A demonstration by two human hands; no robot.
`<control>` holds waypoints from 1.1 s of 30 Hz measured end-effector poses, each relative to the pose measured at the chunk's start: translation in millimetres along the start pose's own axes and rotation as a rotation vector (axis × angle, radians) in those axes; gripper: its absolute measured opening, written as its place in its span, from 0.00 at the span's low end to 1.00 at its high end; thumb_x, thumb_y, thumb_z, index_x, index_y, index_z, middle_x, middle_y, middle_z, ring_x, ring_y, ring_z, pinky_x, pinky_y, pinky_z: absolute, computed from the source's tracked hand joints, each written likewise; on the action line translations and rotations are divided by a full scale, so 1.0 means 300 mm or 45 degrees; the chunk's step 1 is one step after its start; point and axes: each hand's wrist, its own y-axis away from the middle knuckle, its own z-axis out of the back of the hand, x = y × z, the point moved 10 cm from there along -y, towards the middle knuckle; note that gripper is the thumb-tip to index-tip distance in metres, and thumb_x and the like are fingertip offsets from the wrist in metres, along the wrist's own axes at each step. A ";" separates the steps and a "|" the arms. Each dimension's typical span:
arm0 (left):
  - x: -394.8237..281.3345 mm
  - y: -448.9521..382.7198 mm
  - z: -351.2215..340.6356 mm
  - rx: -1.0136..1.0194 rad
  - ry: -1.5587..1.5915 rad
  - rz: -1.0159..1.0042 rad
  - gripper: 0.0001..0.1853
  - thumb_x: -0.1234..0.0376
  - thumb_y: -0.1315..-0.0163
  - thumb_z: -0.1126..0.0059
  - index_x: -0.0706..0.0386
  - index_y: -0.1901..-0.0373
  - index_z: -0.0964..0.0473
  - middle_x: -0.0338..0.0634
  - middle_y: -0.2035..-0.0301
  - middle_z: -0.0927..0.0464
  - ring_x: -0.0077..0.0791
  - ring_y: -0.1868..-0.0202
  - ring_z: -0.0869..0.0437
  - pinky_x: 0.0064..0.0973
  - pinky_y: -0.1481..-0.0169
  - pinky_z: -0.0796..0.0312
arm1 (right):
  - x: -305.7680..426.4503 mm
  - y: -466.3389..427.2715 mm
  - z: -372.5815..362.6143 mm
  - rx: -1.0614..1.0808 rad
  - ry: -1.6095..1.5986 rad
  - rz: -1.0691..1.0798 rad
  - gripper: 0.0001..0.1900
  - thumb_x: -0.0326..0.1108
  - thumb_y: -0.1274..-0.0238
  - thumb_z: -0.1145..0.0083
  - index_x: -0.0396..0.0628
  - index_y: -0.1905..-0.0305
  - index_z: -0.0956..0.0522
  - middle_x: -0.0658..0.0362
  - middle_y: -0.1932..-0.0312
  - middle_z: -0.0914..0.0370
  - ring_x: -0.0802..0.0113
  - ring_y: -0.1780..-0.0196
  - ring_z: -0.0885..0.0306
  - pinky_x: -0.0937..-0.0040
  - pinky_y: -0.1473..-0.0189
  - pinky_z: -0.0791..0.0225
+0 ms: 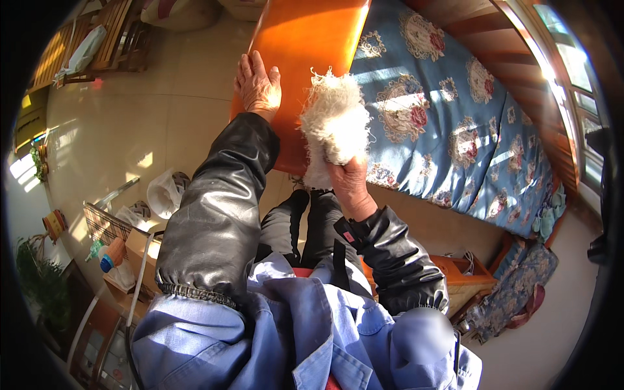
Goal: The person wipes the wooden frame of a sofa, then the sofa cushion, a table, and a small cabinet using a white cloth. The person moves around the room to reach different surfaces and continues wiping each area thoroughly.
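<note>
An orange-brown wooden table (pixel 307 29) with a glossy top stretches away in front of me. My left hand (pixel 258 87) rests palm down by its left edge, thumb apart from the fingers, holding nothing. In my right hand (pixel 352 187) is a shaggy white cloth (pixel 336 112) with frayed, stringy edges. The cloth lies over the table's near right part, and its lower end hangs past the near edge. My right fingers are mostly hidden beneath it. Black shiny sleeve covers (pixel 209 214) reach over both my forearms.
Right of the table stands a seat or bed with a blue floral cover (pixel 438 126), below sunlit windows (pixel 575 68). To the left, a wooden slatted chair (pixel 112 36) and a lined waste bin (pixel 165 195) stand on the tiled floor (pixel 195 53). A wooden cabinet (pixel 463 280) is behind at right.
</note>
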 end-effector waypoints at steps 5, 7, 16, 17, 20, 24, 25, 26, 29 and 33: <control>0.140 0.156 0.035 0.119 -0.147 -0.025 0.40 0.48 0.28 0.55 0.49 0.20 0.55 0.49 0.22 0.53 0.47 0.21 0.52 0.58 0.22 0.59 | 0.043 -0.091 -0.347 0.577 1.004 0.564 0.26 0.30 0.48 0.41 0.58 0.40 0.22 0.56 0.40 0.26 0.46 0.32 0.33 0.42 0.34 0.39; 0.174 0.183 0.036 0.136 -0.259 -0.057 0.40 0.48 0.27 0.54 0.47 0.19 0.55 0.47 0.21 0.55 0.48 0.22 0.50 0.61 0.23 0.58 | 0.003 -0.224 -0.339 0.591 1.156 0.607 0.28 0.36 0.50 0.35 0.58 0.39 0.23 0.58 0.34 0.30 0.43 0.28 0.38 0.32 0.34 0.44; 0.231 0.162 0.005 0.250 -0.213 -0.065 0.42 0.54 0.34 0.43 0.46 0.21 0.50 0.45 0.22 0.52 0.46 0.22 0.47 0.57 0.23 0.54 | 0.006 -0.262 -0.399 0.197 1.222 0.536 0.32 0.40 0.48 0.35 0.44 0.35 0.26 0.42 0.29 0.39 0.34 0.27 0.44 0.38 0.30 0.44; 0.252 0.164 0.020 0.251 0.119 -0.062 0.43 0.58 0.37 0.42 0.48 0.21 0.49 0.47 0.23 0.49 0.43 0.21 0.49 0.51 0.22 0.54 | -0.025 -0.160 -0.477 0.353 1.186 0.445 0.31 0.40 0.45 0.39 0.47 0.33 0.27 0.41 0.28 0.40 0.33 0.27 0.44 0.38 0.27 0.49; 0.379 0.237 0.068 0.234 0.488 -0.042 0.45 0.51 0.38 0.38 0.55 0.23 0.45 0.55 0.26 0.43 0.44 0.25 0.40 0.42 0.25 0.42 | -0.021 0.098 -0.625 0.686 1.157 0.450 0.23 0.32 0.45 0.43 0.48 0.41 0.21 0.43 0.32 0.33 0.35 0.35 0.34 0.43 0.34 0.38; 0.727 0.441 0.003 0.056 1.476 0.778 0.28 0.53 0.30 0.42 0.60 0.37 0.31 0.45 0.47 0.24 0.35 0.49 0.20 0.34 0.42 0.27 | 0.132 0.160 -0.611 0.761 0.527 0.451 0.19 0.26 0.46 0.43 0.51 0.47 0.21 0.52 0.43 0.23 0.49 0.43 0.24 0.55 0.44 0.29; 0.784 0.484 -0.027 0.069 1.779 0.938 0.23 0.54 0.29 0.43 0.61 0.42 0.28 0.42 0.52 0.22 0.32 0.53 0.20 0.32 0.45 0.26 | 0.157 0.129 -0.588 0.742 0.264 0.331 0.20 0.24 0.44 0.42 0.51 0.45 0.22 0.54 0.44 0.21 0.53 0.41 0.24 0.59 0.44 0.30; 0.795 0.504 -0.048 0.127 2.121 0.990 0.20 0.54 0.27 0.44 0.62 0.48 0.24 0.39 0.58 0.21 0.29 0.58 0.20 0.31 0.48 0.26 | 0.127 0.051 -0.551 0.641 -0.041 0.061 0.19 0.23 0.39 0.43 0.48 0.44 0.23 0.56 0.45 0.22 0.58 0.40 0.25 0.61 0.41 0.31; 0.814 0.501 0.078 0.004 0.973 0.590 0.26 0.54 0.27 0.48 0.63 0.36 0.30 0.53 0.48 0.18 0.43 0.44 0.17 0.34 0.39 0.27 | 0.064 -0.204 -0.412 0.303 -0.350 -0.093 0.23 0.19 0.40 0.47 0.43 0.39 0.26 0.53 0.39 0.27 0.59 0.37 0.28 0.65 0.36 0.33; 0.630 0.429 0.153 0.004 0.673 0.383 0.25 0.61 0.30 0.48 0.62 0.34 0.33 0.57 0.43 0.22 0.50 0.41 0.20 0.39 0.37 0.28 | 0.062 -0.398 -0.237 -0.062 1.149 0.356 0.27 0.26 0.53 0.42 0.48 0.42 0.22 0.49 0.35 0.29 0.46 0.34 0.33 0.50 0.37 0.35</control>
